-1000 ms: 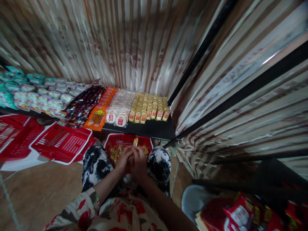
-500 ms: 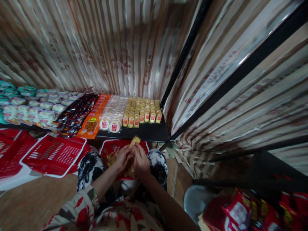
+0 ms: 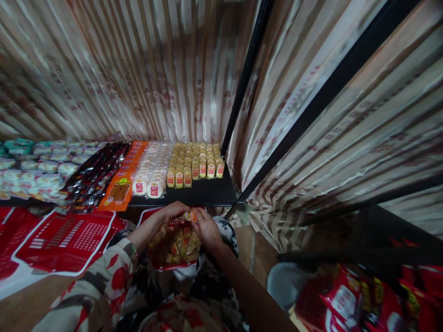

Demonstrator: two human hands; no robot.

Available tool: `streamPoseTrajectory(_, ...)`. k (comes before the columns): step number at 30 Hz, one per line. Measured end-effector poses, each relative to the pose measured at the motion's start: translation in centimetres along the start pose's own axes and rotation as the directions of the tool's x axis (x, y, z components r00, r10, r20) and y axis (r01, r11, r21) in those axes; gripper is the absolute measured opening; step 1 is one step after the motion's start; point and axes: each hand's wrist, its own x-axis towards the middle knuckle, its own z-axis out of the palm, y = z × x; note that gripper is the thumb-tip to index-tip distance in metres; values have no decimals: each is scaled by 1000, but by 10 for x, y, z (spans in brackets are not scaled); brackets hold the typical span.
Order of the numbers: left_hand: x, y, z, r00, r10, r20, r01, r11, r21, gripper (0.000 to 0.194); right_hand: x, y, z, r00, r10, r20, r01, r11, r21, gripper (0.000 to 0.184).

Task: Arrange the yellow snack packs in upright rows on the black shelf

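My left hand [image 3: 173, 212] and my right hand [image 3: 206, 227] meet over a red basket [image 3: 190, 264], with a small yellow wrapped snack [image 3: 190, 215] pinched between them. A reddish label shows on its wrapper; the fingers cover part of it. Loose yellow wrapped snacks [image 3: 178, 246] lie in the basket between my knees. Just beyond my hands, rows of the same kind of yellow snacks [image 3: 195, 168] stand on a black shelf [image 3: 194, 198], some stacked higher than others.
Left of the yellow snacks lie round white packs [image 3: 154, 188], orange packets [image 3: 117, 191], dark packets [image 3: 93, 175] and white packs [image 3: 44, 184]. A red basket [image 3: 65, 242] is at left. Black poles [image 3: 294, 143] slope at right, above red bags [image 3: 346, 299] and a pale stool [image 3: 285, 283].
My hands have drawn the snack a little nearer and turned it, so its reddish label now shows. The view has shifted, leaving the shelf further left and lower.
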Motion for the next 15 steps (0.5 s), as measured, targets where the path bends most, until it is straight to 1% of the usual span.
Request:
streamPoseTrajectory(2, 7, 11, 1, 995, -23, 99, 19, 999, 39, 18, 3, 4, -5, 1000, 15, -10, -16, 1000, -20, 44)
streamPoseTrajectory(3, 11, 16, 1, 988, -22, 155, 15, 999, 45, 21, 6, 6, -7, 1000, 27, -16, -28, 999, -20, 43)
streamPoseTrajectory(4, 14, 22, 1, 983, -3, 185, -6, 999, 48, 25, 9, 8, -9, 999, 42, -23, -42, 999, -12, 42)
streamPoseTrajectory(6, 20, 32, 1, 972, 39, 230, -50, 998, 44, 37, 16, 12, -13, 996, 82, -45, -81, 997, 11, 41)
streamPoseTrajectory(8, 25, 41, 1, 968, 91, 235, -97, 995, 14, 47, 26, 16, -16, 989, 130, -75, -128, 991, 36, 40)
streamPoseTrajectory(9, 28, 44, 1, 968, 127, 215, -127, 992, -15, 50, 31, 18, -17, 984, 155, -93, -151, 987, 49, 40)
streamPoseTrajectory(11, 35, 45, 3, 969, 209, 130, -194, 974, -114, 49, 45, 22, -17, 973, 193, -127, -185, 980, 76, 40)
streamPoseTrajectory(13, 41, 42, 6, 961, 276, -10, -269, 929, -255, 43, 59, 27, -16, 962, 225, -158, -211, 973, 97, 40)
streamPoseTrajectory(15, 48, 35, 11, 940, 293, -173, -339, 859, -383, 38, 74, 32, -13, 949, 254, -189, -237, 966, 106, 41)
